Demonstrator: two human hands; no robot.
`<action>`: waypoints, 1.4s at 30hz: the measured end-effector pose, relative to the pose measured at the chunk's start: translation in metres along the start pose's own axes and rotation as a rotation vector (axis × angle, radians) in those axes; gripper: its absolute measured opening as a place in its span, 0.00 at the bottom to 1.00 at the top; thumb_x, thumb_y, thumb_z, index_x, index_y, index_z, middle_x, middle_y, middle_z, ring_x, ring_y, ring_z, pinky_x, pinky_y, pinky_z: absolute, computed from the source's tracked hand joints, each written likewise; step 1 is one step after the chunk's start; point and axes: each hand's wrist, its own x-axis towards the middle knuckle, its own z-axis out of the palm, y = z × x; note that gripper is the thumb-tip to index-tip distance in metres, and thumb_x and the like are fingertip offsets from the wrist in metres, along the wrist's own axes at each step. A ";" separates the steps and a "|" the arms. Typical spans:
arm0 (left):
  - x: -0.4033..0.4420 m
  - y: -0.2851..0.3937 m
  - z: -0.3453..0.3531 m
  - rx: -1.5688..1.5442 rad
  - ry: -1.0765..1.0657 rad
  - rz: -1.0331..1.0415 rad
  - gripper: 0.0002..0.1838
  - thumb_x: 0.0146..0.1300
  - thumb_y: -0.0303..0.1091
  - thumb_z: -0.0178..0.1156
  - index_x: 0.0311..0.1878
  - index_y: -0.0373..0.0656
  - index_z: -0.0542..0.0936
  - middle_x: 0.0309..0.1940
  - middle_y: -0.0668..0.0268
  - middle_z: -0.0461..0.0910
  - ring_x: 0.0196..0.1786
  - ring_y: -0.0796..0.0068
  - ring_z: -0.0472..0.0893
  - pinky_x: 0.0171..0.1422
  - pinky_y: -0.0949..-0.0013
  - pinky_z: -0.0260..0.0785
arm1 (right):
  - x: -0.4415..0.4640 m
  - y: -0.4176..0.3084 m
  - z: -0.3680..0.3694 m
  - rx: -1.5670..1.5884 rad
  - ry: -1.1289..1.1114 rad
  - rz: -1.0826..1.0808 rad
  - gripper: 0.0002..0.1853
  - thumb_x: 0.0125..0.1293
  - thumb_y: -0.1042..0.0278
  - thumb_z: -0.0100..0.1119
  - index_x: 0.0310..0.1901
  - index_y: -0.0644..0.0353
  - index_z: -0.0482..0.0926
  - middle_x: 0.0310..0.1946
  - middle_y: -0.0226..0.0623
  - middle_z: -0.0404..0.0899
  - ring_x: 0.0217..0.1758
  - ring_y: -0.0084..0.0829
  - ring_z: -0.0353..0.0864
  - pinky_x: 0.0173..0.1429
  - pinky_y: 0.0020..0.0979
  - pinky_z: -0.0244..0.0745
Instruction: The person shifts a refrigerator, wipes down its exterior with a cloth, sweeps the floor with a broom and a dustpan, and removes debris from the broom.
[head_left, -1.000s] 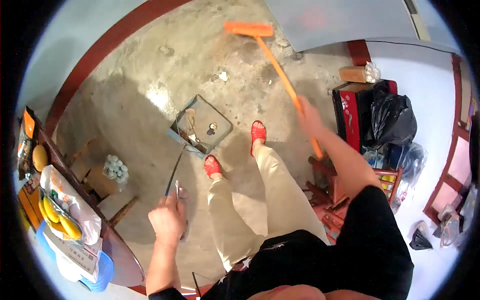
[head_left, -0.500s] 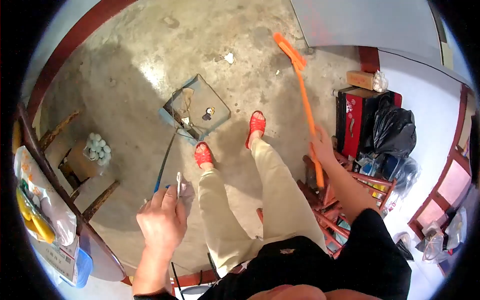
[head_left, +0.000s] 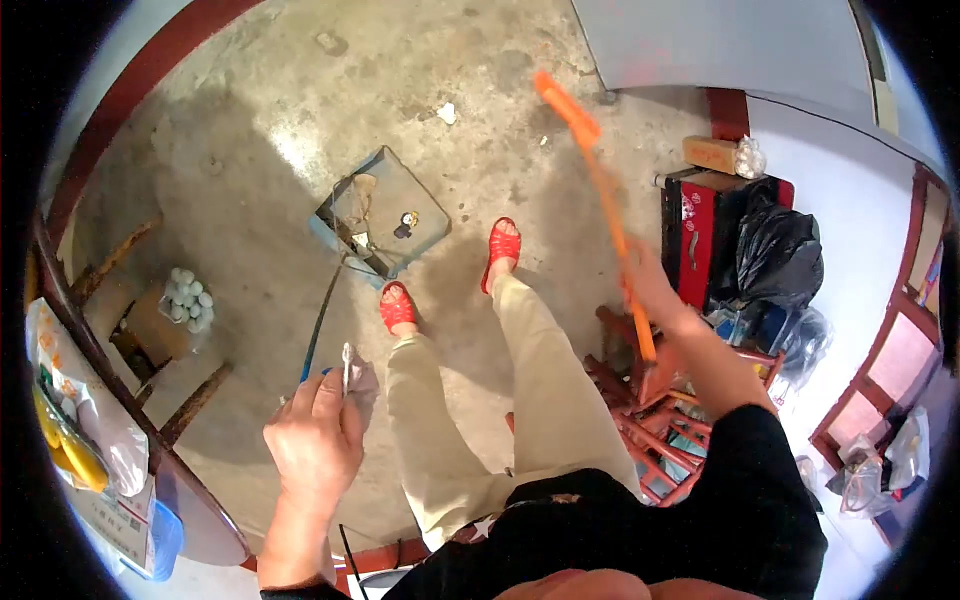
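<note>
My right hand [head_left: 655, 283] is closed around the orange handle of a broom [head_left: 608, 192], whose orange head is raised to the upper right and slightly blurred. My left hand [head_left: 313, 430] is a fist on the dark blue rod of a long-handled dustpan [head_left: 425, 190]. A pale, crumpled thing [head_left: 360, 375] also sticks out by its thumb; its kind is unclear. The dustpan rests on the floor in front of my feet, with brownish scraps and a small dark-and-yellow item [head_left: 406, 224] inside. A white scrap [head_left: 446, 113] lies on the floor beyond it.
Red wooden stools [head_left: 655, 420] are stacked by my right leg, near a red and black cabinet [head_left: 693, 240] with a black plastic bag [head_left: 785, 250]. A round table [head_left: 205, 500] stands at left, with a bag of eggs [head_left: 187, 300] on a box beneath it.
The broom has tilted, its head shifting left and its lower end right, with my right hand. My left hand and the dustpan appear a little further left as the view shifts.
</note>
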 end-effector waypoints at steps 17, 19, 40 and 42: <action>0.017 0.024 0.006 0.037 -0.002 -0.009 0.12 0.47 0.27 0.57 0.38 0.41 0.77 0.27 0.62 0.76 0.24 0.61 0.77 0.28 0.62 0.69 | -0.051 -0.010 -0.067 0.523 -0.164 0.346 0.18 0.61 0.66 0.48 0.52 0.49 0.58 0.20 0.29 0.63 0.13 0.20 0.61 0.14 0.21 0.57; 0.025 0.034 0.008 0.052 0.003 0.023 0.12 0.47 0.27 0.57 0.38 0.41 0.77 0.26 0.62 0.76 0.23 0.62 0.77 0.27 0.62 0.69 | -0.069 -0.004 -0.024 0.264 -0.197 0.282 0.20 0.61 0.67 0.47 0.55 0.54 0.59 0.20 0.31 0.66 0.13 0.24 0.64 0.14 0.26 0.60; 0.037 0.040 0.006 0.092 -0.103 -0.143 0.08 0.49 0.30 0.58 0.35 0.42 0.75 0.24 0.62 0.74 0.25 0.62 0.77 0.28 0.63 0.68 | -0.106 0.147 -0.098 0.009 -0.488 0.666 0.09 0.65 0.61 0.50 0.42 0.55 0.74 0.14 0.25 0.63 0.11 0.18 0.57 0.15 0.22 0.49; 0.036 0.040 0.008 0.116 -0.088 -0.143 0.09 0.49 0.30 0.59 0.36 0.42 0.75 0.24 0.63 0.74 0.24 0.62 0.77 0.28 0.62 0.68 | -0.103 0.158 -0.090 0.119 -0.342 0.635 0.13 0.66 0.55 0.48 0.43 0.54 0.74 0.13 0.25 0.62 0.11 0.18 0.57 0.15 0.22 0.49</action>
